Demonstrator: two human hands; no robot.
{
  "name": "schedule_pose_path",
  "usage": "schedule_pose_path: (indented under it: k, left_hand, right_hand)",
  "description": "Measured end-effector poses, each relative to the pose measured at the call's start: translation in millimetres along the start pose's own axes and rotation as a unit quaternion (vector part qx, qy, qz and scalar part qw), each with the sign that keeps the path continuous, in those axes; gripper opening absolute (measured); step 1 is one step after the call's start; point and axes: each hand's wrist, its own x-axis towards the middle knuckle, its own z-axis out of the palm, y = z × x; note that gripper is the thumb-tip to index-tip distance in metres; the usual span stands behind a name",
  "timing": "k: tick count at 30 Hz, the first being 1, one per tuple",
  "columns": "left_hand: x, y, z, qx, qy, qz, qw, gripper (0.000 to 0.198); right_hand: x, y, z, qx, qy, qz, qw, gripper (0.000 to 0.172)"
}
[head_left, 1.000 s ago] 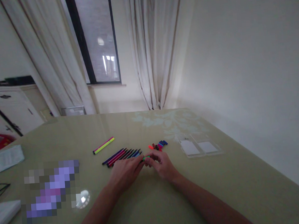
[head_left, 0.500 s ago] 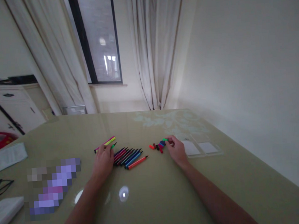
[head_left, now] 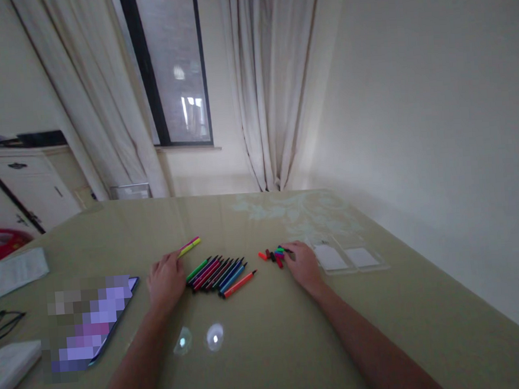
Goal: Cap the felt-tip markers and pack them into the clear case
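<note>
Several uncapped markers lie side by side in a slanted row, from a green marker (head_left: 197,272) on the left to an orange-red marker (head_left: 239,285) on the right. Just left of the row is my left hand (head_left: 165,279), its fingertips at the near end of a yellow marker (head_left: 189,247) that lies beside a pink one. To the right, small coloured caps form a pile, with a red cap (head_left: 279,263) in front. My right hand (head_left: 303,266) touches the pile's right side, its fingers bent near a green cap (head_left: 280,250).
A clear plastic case (head_left: 367,257) lies right of my right hand. On the left are a pixelated phone (head_left: 112,317), glasses (head_left: 4,325), a white object (head_left: 9,369) and a paper packet (head_left: 18,272). A wall borders the table's right side.
The green marker has gone from my left hand to the row's left end. My left hand has moved left and slightly down. The green cap now rests lower on the pile by my right hand.
</note>
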Motion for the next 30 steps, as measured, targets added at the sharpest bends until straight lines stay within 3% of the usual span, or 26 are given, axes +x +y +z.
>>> schedule_pose_path:
  k: [9, 13, 16, 20, 26, 30]
  left_hand:
    - [-6, -4, -12.0, 0.057, -0.009, -0.018, 0.998, 0.039]
    - [-7, 14, -8.9, -0.029, 0.031, 0.059, 0.997, 0.035]
    - [-20, 40, -2.0, -0.147, 0.021, 0.208, 0.967, 0.029]
    - [-48, 69, 4.2, -0.176, -0.007, 0.347, 0.921, 0.026]
    - [-68, 85, -8.9, -0.147, -0.026, 0.397, 0.906, 0.027]
    - [-70, 92, -20.3, -0.058, -0.074, 0.35, 0.932, 0.041]
  right_hand:
    - [-1, -6, -2, 0.04, 0.045, -0.024, 0.998, 0.027]
    - [-9, -29, -5, 0.147, 0.072, -0.057, 0.985, 0.022]
    - [-22, -53, 0, 0.265, 0.018, -0.063, 0.962, 0.032]
    - [-36, -72, 10, 0.35, -0.05, -0.047, 0.934, 0.033]
    - [-38, -74, 7, 0.382, -0.09, -0.019, 0.92, 0.028]
    - [-39, -79, 5, 0.409, -0.122, -0.022, 0.904, 0.026]
